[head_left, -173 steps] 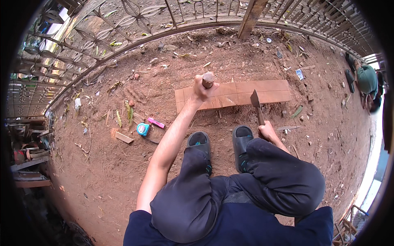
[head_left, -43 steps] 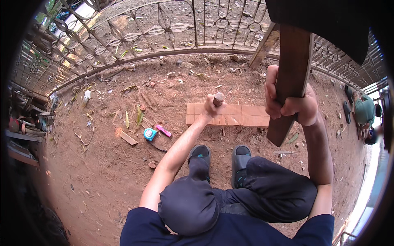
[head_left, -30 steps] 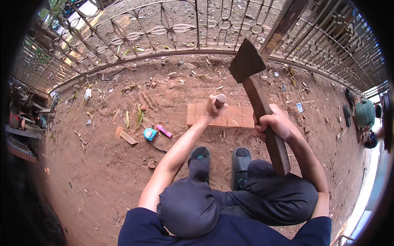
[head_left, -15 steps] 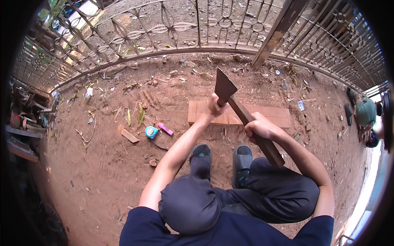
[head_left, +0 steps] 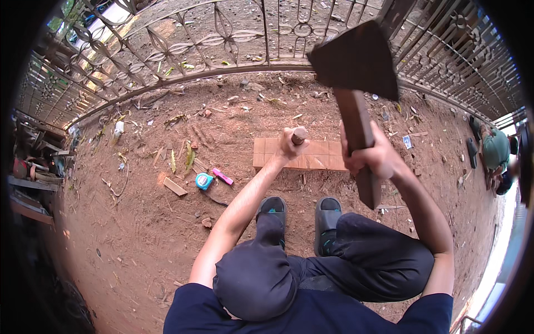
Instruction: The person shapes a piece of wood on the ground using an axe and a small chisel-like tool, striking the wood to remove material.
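A reddish wooden block point(head_left: 267, 153) with lines marked across its top lies on the dirt in front of my feet. My left hand point(head_left: 290, 147) is closed around an upright chisel point(head_left: 299, 135); only its round wooden handle end shows, and the blade is hidden by the hand and the angle. My right hand point(head_left: 374, 153) grips the wooden handle of an axe point(head_left: 356, 61). The axe is raised well above the block's right half, its broad dark head up and away from me, apart from the chisel.
Left of the block lie a turquoise tape measure point(head_left: 203, 181), a pink marker point(head_left: 223, 176) and a small wood offcut point(head_left: 175, 186). A metal fence point(head_left: 222, 69) runs along the far side. At the right edge is another person point(head_left: 495, 150). Wood pieces are piled at the far left.
My right hand has lifted the axe up and to the right, away from my left hand. The chisel's handle end now shows; my left hand stays in place over the block.
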Available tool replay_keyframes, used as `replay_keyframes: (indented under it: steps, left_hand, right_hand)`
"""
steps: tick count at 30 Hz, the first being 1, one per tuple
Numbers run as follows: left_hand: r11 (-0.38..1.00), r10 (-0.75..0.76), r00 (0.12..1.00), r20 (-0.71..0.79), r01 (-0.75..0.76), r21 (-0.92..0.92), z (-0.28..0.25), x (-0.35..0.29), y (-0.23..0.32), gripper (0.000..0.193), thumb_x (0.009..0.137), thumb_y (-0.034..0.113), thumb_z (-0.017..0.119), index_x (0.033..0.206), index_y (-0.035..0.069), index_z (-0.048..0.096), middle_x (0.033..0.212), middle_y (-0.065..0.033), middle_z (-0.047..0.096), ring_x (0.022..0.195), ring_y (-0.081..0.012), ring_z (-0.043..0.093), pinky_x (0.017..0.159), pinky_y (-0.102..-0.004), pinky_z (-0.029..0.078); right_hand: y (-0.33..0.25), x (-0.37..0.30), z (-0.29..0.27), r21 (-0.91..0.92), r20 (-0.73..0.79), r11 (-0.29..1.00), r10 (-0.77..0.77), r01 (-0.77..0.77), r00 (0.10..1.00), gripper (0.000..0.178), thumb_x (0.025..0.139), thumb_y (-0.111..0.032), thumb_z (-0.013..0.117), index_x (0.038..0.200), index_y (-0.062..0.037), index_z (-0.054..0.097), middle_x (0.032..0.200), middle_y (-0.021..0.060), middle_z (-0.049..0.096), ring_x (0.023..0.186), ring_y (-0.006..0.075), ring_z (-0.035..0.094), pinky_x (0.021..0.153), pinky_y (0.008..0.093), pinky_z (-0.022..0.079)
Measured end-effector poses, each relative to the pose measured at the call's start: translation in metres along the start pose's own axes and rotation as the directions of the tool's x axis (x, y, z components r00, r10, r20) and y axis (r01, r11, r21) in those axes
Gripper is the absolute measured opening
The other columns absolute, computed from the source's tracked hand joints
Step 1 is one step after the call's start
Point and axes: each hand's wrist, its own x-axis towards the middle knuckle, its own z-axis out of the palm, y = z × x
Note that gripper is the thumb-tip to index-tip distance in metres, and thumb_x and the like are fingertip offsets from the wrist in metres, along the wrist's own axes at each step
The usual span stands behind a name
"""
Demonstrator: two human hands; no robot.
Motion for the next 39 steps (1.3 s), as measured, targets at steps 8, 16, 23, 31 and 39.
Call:
replay_keyframes:
  steps: [8,16,23,31,39]
  left_hand:
    - [0.992,0.123,0.984,-0.125,-0.121,0.025,0.011,-0.007,-0.011,0.023,0.068,0.003,0.072,0.066,0.002,0.049,0.062,-0.0079,0.055,0.056,-0.0189,0.055,0.056,-0.0356,0.043]
    - [0.999,0.011,1.0,0.012,-0.011,0.032,-0.002,-0.01,-0.011,0.019,0.07,0.012,0.068,0.067,0.004,0.052,0.058,-0.0112,0.052,0.05,-0.0279,0.054,0.05,-0.0368,0.042]
    - [0.97,0.229,0.966,-0.122,-0.216,0.112,0.013,-0.001,-0.012,0.018,0.067,0.01,0.071,0.069,0.004,0.055,0.059,-0.0125,0.054,0.053,-0.0332,0.056,0.052,-0.0377,0.044]
    - [0.983,0.173,0.985,-0.018,-0.172,0.06,0.004,-0.017,-0.046,0.024,0.075,0.008,0.073,0.081,0.002,0.05,0.067,-0.0076,0.052,0.059,-0.0209,0.049,0.058,-0.0331,0.04]
    - [0.693,-0.568,0.819,-0.08,0.424,-0.583,-0.049,0.046,-0.049,0.02,0.083,0.008,0.054,0.07,0.015,0.042,0.056,0.0048,0.041,0.044,-0.007,0.038,0.039,-0.023,0.027]
  right_hand:
    - [0.038,-0.013,-0.002,-0.184,0.024,0.933,0.32,-0.31,0.947,0.012,0.065,-0.008,0.058,0.071,0.0012,0.052,0.057,0.007,0.055,0.048,0.0165,0.057,0.045,0.032,0.046]
    - [-0.04,-0.015,-0.009,0.047,0.001,0.992,-0.119,0.119,0.993,0.017,0.057,-0.006,0.059,0.073,-0.0014,0.055,0.062,0.0046,0.056,0.055,0.0125,0.054,0.051,0.0277,0.044]
    - [0.124,-0.001,-0.021,-0.035,0.1,0.858,0.513,-0.512,0.852,0.015,0.062,-0.006,0.058,0.072,0.0009,0.048,0.061,0.008,0.051,0.05,0.0182,0.053,0.047,0.0333,0.045]
    - [0.21,-0.039,-0.046,0.044,-0.173,0.93,0.366,-0.365,0.914,0.009,0.069,-0.007,0.054,0.074,-0.0006,0.051,0.06,0.0073,0.053,0.049,0.0189,0.057,0.045,0.0345,0.047]
    - [0.315,-0.061,-0.054,-0.578,-0.572,0.453,0.368,-0.678,0.733,0.035,0.07,-0.018,0.061,0.093,0.0065,0.066,0.089,0.0299,0.068,0.095,0.0436,0.067,0.089,0.0473,0.053]
